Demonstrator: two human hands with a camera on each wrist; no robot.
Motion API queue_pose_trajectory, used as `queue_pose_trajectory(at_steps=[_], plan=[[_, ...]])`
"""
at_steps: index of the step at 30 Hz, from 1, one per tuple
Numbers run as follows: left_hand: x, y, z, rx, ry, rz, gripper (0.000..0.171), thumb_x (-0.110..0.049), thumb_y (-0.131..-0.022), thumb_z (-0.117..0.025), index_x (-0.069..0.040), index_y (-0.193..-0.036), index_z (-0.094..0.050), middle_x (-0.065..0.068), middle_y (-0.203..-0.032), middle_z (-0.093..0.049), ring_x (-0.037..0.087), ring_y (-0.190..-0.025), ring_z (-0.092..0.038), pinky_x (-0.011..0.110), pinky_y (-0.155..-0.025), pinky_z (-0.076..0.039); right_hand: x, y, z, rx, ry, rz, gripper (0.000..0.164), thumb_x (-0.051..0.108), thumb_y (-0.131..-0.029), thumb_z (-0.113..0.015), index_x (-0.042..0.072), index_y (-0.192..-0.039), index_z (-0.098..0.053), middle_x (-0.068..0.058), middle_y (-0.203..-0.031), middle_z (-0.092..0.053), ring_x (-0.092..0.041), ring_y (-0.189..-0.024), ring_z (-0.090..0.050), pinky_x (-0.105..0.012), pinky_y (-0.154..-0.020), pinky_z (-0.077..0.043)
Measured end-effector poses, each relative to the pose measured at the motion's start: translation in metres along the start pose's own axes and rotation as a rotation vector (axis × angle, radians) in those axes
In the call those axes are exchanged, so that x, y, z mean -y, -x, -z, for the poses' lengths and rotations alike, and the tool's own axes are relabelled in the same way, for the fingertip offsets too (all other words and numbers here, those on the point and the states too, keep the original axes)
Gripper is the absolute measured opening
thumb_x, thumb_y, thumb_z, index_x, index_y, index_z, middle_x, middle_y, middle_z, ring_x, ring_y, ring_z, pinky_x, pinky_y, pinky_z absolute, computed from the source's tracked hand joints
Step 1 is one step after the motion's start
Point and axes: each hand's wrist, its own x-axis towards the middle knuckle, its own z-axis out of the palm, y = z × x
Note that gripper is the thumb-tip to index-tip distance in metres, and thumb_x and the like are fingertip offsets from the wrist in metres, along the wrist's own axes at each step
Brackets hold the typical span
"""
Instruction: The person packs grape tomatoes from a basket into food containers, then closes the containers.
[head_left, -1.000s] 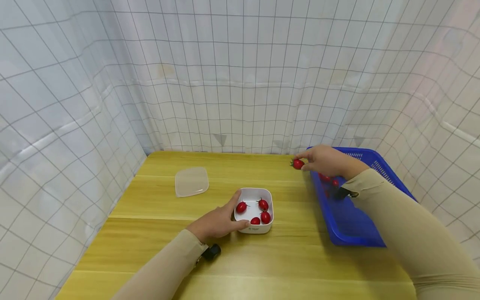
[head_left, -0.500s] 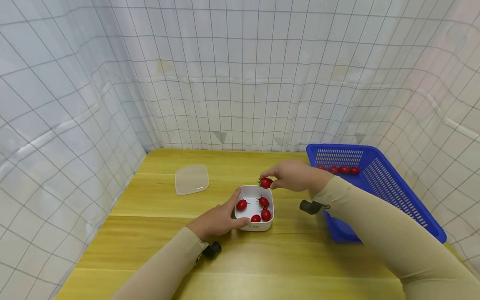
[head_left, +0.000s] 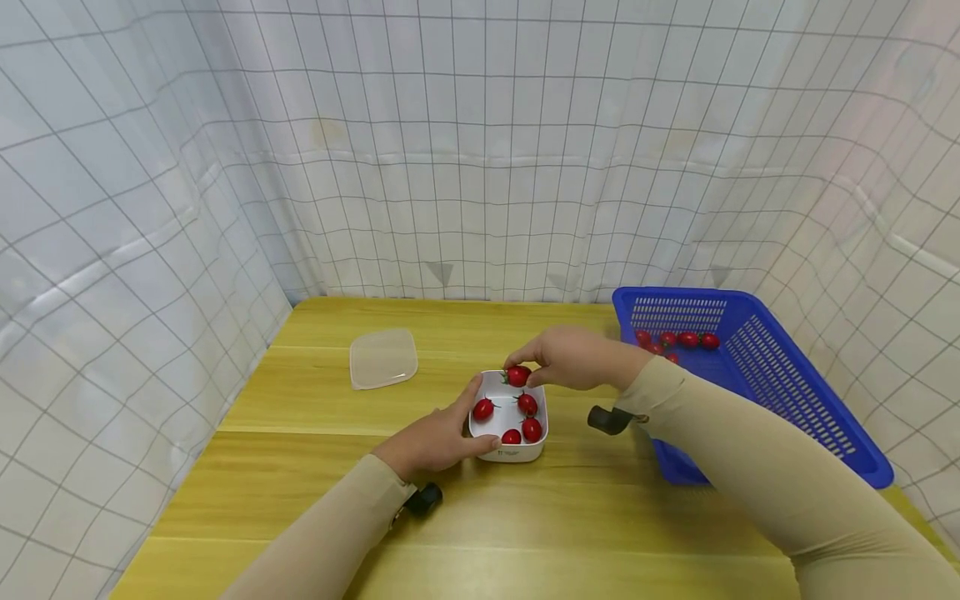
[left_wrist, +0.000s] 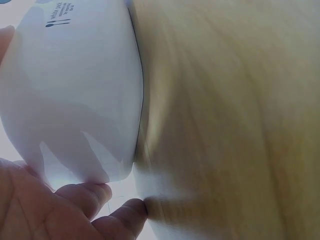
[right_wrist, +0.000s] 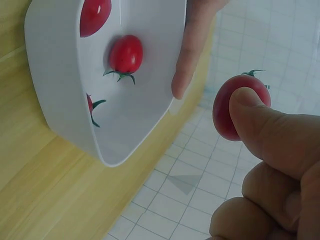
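A square white food container (head_left: 513,453) stands on the wooden table, with several red cherry tomatoes inside, one of them a tomato (right_wrist: 126,54) with a green stem. My left hand (head_left: 437,439) holds the container from its left side, thumb at the front wall and forefinger at the back corner. In the left wrist view its fingers (left_wrist: 84,199) curl by the container's wall. Over the container's back edge, my right hand (head_left: 573,357) pinches a cherry tomato (head_left: 517,376) between thumb and fingers. The right wrist view shows that tomato (right_wrist: 227,107) under the thumb, green stem at its top.
A translucent lid (head_left: 383,359) lies on the table (head_left: 450,533) at the back left. To the right, a blue plastic basket (head_left: 817,408) holds several more tomatoes (head_left: 687,339), partly behind the right forearm. White gridded curtains (head_left: 480,167) enclose the table.
My right hand has carried the tomato left from the basket's edge to over the container's back rim. The left hand and the container have stayed in place.
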Motion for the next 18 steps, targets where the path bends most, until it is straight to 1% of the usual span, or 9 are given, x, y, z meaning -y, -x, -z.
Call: queue_pose_trajectory(at_steps=[3, 6, 7, 8, 9, 12, 14, 16, 18], plan=[[0.0, 0.0, 0.0, 0.004, 0.0, 0.002, 0.107, -0.062, -0.094, -0.068, -0.031, -0.171, -0.001, 0.012, -0.17, -0.035, 0.039, -0.15, -0.044, 0.061, -0.121, -0.037, 0.002, 0.0, -0.002, 0.002, -0.012, 0.0, 0.039, 0.023, -0.102, -0.071, 0.023, -0.141, -0.07, 0.006, -0.103, -0.075, -0.011, -0.079, -0.058, -0.029, -0.074, -0.052], [0.001, 0.0, 0.0, 0.007, 0.001, 0.006, 0.107, -0.063, -0.094, -0.068, -0.032, -0.171, -0.001, 0.011, -0.172, -0.032, 0.042, -0.152, -0.04, 0.063, -0.122, -0.034, 0.004, -0.001, -0.002, 0.006, -0.024, 0.008, 0.04, 0.023, -0.102, -0.071, 0.022, -0.142, -0.069, 0.006, -0.119, -0.076, -0.01, -0.084, -0.062, -0.031, -0.082, -0.056], [0.001, 0.0, 0.0, 0.006, 0.001, 0.003, 0.107, -0.062, -0.094, -0.069, -0.032, -0.171, -0.001, 0.011, -0.172, -0.032, 0.043, -0.152, -0.04, 0.064, -0.122, -0.034, 0.005, -0.001, -0.002, 0.006, -0.024, 0.011, 0.04, 0.023, -0.102, -0.071, 0.021, -0.142, -0.069, 0.006, -0.122, -0.076, -0.008, -0.086, -0.063, -0.031, -0.085, -0.057], [0.001, 0.0, 0.001, 0.006, 0.002, -0.001, 0.107, -0.062, -0.094, -0.069, -0.031, -0.171, -0.001, 0.011, -0.172, -0.032, 0.044, -0.152, -0.04, 0.065, -0.121, -0.034, 0.006, 0.0, -0.002, 0.008, -0.028, 0.014, 0.04, 0.022, -0.103, -0.071, 0.021, -0.143, -0.068, 0.005, -0.124, -0.076, -0.008, -0.087, -0.063, -0.031, -0.085, -0.057], [0.001, 0.001, 0.001, 0.007, 0.001, -0.003, 0.107, -0.062, -0.094, -0.069, -0.031, -0.171, -0.001, 0.01, -0.172, -0.031, 0.044, -0.152, -0.039, 0.065, -0.122, -0.034, 0.006, 0.0, -0.002, 0.01, -0.037, 0.013, 0.04, 0.022, -0.103, -0.07, 0.02, -0.143, -0.068, 0.004, -0.125, -0.076, -0.009, -0.084, -0.062, -0.031, -0.083, -0.057], [0.0, 0.001, 0.001, 0.008, 0.005, -0.008, 0.107, -0.061, -0.094, -0.069, -0.03, -0.171, -0.001, 0.01, -0.173, -0.031, 0.042, -0.152, -0.04, 0.064, -0.121, -0.035, 0.009, 0.0, -0.002, 0.009, -0.046, 0.011, 0.041, 0.021, -0.103, -0.07, 0.02, -0.144, -0.068, 0.002, -0.129, -0.075, -0.006, -0.088, -0.064, -0.028, -0.085, -0.057], [0.0, 0.001, 0.001, 0.01, 0.008, -0.008, 0.107, -0.061, -0.094, -0.069, -0.03, -0.171, -0.001, 0.01, -0.173, -0.031, 0.04, -0.152, -0.042, 0.063, -0.121, -0.036, 0.011, 0.001, -0.002, 0.012, -0.058, 0.005, 0.041, 0.021, -0.103, -0.07, 0.021, -0.144, -0.067, 0.0, -0.132, -0.074, -0.007, -0.086, -0.065, -0.029, -0.082, -0.057], [0.0, 0.001, 0.001, 0.009, 0.014, -0.008, 0.108, -0.061, -0.094, -0.069, -0.03, -0.171, -0.001, 0.009, -0.173, -0.031, 0.039, -0.152, -0.042, 0.063, -0.121, -0.036, 0.011, 0.001, -0.002, 0.011, -0.067, 0.003, 0.041, 0.021, -0.103, -0.07, 0.021, -0.144, -0.067, -0.002, -0.136, -0.073, -0.006, -0.088, -0.067, -0.028, -0.083, -0.058], [0.001, 0.001, 0.001, 0.005, 0.022, -0.009, 0.108, -0.061, -0.094, -0.069, -0.03, -0.171, -0.001, 0.009, -0.172, -0.032, 0.039, -0.151, -0.042, 0.063, -0.12, -0.036, 0.01, 0.002, -0.002, 0.011, -0.081, 0.005, 0.041, 0.021, -0.103, -0.07, 0.02, -0.144, -0.067, -0.005, -0.138, -0.071, -0.007, -0.09, -0.068, -0.03, -0.084, -0.059]])
